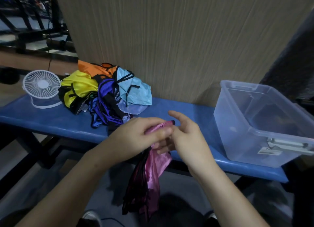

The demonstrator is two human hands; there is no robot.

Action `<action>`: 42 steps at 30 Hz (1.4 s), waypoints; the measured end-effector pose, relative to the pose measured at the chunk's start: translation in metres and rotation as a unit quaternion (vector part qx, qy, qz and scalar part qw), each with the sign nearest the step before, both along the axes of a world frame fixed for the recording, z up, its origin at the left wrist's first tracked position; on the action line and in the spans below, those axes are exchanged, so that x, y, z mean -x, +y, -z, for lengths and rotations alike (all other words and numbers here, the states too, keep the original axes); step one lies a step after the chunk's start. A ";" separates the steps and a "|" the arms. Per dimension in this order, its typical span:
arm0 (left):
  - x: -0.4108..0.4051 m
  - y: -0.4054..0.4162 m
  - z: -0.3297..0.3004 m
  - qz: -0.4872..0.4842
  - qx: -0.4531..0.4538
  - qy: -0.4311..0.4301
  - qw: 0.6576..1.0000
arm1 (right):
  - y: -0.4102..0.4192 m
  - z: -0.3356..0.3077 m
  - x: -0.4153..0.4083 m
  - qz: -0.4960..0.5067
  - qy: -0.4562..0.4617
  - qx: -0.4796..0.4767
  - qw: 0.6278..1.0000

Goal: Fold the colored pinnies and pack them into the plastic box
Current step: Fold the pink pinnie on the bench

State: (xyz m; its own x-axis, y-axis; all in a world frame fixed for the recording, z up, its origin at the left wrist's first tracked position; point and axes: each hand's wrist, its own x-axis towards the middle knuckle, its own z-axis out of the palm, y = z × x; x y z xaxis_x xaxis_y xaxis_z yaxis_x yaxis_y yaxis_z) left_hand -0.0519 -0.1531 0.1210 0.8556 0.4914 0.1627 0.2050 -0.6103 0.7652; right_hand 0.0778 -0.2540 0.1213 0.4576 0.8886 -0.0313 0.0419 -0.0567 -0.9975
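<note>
A pink pinny point(153, 172) with black trim hangs bunched over the front edge of the blue bench point(51, 121). My left hand point(136, 136) grips its top end, fingers curled round the fabric. My right hand point(183, 133) meets it from the right; its lower fingers pinch the pinny below my left hand, while its index finger points up. Behind, a heap of pinnies point(105, 89) lies on the bench: yellow, orange, dark blue, light blue, lavender. The clear plastic box point(237, 124) stands on the bench at the right, lid off, with no pinny visible inside.
A small white desk fan point(41, 87) stands at the bench's left end beside the heap. A beige striped wall panel point(169, 39) rises right behind the bench. Dark metal frames fill the far left background. My shoes show on the grey floor below.
</note>
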 end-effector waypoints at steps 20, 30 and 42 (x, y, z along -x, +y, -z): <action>0.012 0.019 0.006 -0.020 -0.067 0.003 0.998 | 0.005 0.024 -0.023 0.036 -0.336 -0.034 0.941; 0.002 0.019 0.016 -0.064 -0.140 0.052 0.987 | 0.007 0.035 -0.020 -0.001 -0.293 -0.049 0.955; 0.012 0.025 0.001 -0.096 -0.049 -0.098 0.989 | 0.003 0.063 -0.032 -0.111 -0.237 -0.055 0.964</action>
